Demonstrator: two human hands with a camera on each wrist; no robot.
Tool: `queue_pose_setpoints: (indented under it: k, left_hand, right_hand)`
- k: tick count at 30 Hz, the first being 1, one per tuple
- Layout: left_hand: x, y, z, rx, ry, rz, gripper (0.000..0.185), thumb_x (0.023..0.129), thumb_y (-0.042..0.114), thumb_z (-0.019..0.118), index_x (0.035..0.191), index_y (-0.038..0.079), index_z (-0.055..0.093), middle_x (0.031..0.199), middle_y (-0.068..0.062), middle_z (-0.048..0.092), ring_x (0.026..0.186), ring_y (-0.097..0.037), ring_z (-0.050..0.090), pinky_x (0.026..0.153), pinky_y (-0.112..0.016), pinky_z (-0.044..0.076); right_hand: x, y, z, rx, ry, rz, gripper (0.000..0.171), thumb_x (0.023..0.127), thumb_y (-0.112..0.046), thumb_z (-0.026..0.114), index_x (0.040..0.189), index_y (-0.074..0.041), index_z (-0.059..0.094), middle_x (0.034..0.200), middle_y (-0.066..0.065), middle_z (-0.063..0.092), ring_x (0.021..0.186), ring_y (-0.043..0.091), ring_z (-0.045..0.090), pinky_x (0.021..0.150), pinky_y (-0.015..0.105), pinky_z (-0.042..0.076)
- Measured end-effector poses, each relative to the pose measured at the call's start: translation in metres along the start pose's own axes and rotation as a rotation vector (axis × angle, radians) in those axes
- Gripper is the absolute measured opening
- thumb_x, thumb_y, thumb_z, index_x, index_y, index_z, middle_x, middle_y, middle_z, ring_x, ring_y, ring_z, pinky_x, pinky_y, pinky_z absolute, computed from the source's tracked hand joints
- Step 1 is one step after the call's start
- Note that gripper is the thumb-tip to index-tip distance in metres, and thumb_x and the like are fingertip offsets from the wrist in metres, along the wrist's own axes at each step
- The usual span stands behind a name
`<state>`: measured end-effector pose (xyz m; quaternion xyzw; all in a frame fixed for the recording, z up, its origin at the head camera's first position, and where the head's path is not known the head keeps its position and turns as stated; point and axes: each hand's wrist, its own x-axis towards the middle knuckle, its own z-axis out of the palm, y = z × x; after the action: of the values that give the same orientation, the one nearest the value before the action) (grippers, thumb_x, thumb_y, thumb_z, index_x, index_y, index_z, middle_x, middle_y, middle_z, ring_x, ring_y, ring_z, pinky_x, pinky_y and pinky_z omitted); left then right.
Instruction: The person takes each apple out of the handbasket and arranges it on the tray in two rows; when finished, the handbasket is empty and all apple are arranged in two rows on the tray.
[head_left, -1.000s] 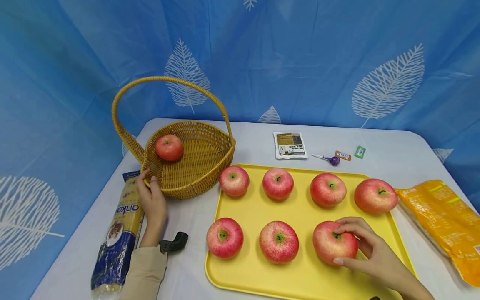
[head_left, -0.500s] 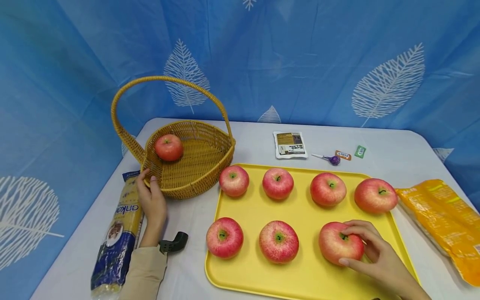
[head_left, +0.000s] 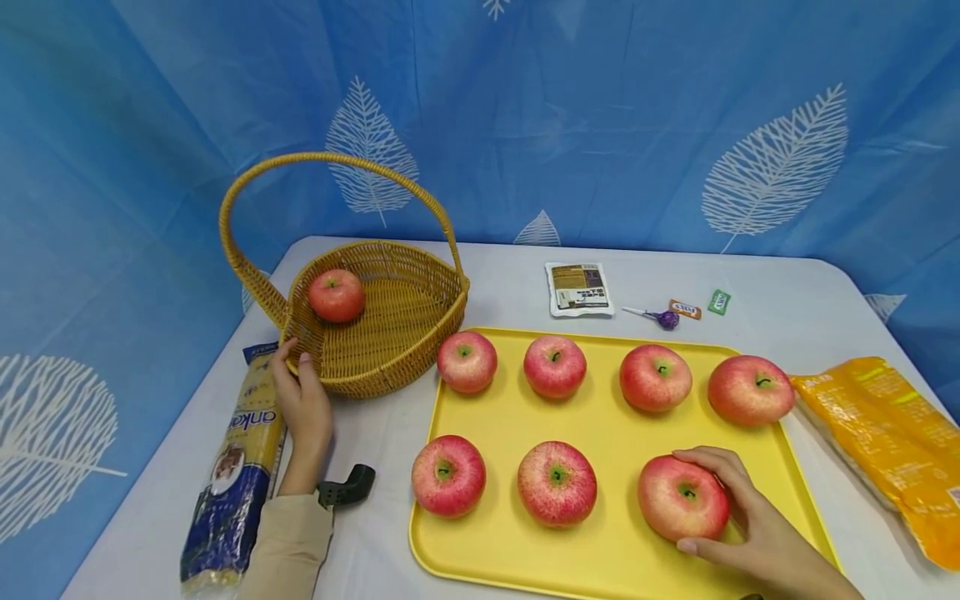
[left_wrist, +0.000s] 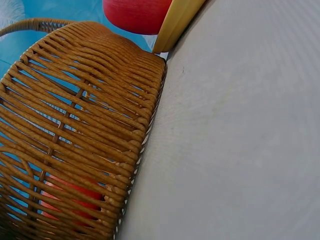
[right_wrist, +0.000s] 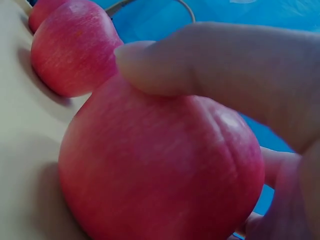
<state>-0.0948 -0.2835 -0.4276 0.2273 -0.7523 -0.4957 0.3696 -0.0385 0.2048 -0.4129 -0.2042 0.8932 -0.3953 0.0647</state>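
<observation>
On the right part of the yellow tray (head_left: pixel 622 550), my right hand (head_left: pixel 750 517) grips a red apple (head_left: pixel 681 500), thumb on its near side and fingers round its far right side. The right wrist view shows that apple (right_wrist: pixel 160 160) close up, low over the tray, with the thumb (right_wrist: pixel 165 65) across it. At the left, my left hand (head_left: pixel 306 408) holds the near left rim of a wicker basket (head_left: pixel 405 367), which has a tall arched handle. One apple (head_left: pixel 337 295) lies inside the basket. The left wrist view shows the basket's woven wall (left_wrist: pixel 85 115).
Two apples (head_left: pixel 557 483) share the tray's front row; several more (head_left: pixel 656 377) stand along its back. A blue and gold packet (head_left: pixel 240 467) lies beside my left arm, an orange bag (head_left: pixel 885 450) at the right. Behind the tray are a white sachet (head_left: pixel 579 289), a lollipop (head_left: pixel 666 319) and small sweets (head_left: pixel 719 302).
The gripped apple has shifted slightly right and towards me on the tray. My right fingers have moved from its top to its far side. The left hand stays at the basket rim.
</observation>
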Motion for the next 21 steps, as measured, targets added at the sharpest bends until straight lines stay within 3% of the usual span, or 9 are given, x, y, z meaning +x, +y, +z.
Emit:
queue_pose_setpoints:
  k: [9,21]
  left_hand:
    - [0.0005,-0.0019,0.0006,0.005,-0.001,-0.010,0.035,0.096,0.024,0.036,0.128,0.009,0.043,0.136,-0.006,0.042,0.129,-0.016,0.034,0.107,-0.035,0.023]
    - [0.0002,-0.0014,-0.0002,0.012,0.000,-0.010,0.036,0.096,0.024,0.036,0.128,0.009,0.043,0.136,-0.007,0.042,0.129,-0.018,0.034,0.107,-0.035,0.023]
  right_hand:
    - [-0.0007,0.0038,0.0023,0.026,-0.035,-0.034,0.079,0.068,-0.015,0.078,0.134,-0.024,0.035,0.128,-0.012,0.037,0.109,-0.011,0.034,0.086,0.001,0.024]
    - [0.0000,0.0016,0.0008,0.046,-0.048,0.075,0.078,0.075,-0.015,0.072,0.139,-0.025,0.029,0.129,-0.020,0.035,0.108,-0.016,0.032,0.083,0.002,0.029]
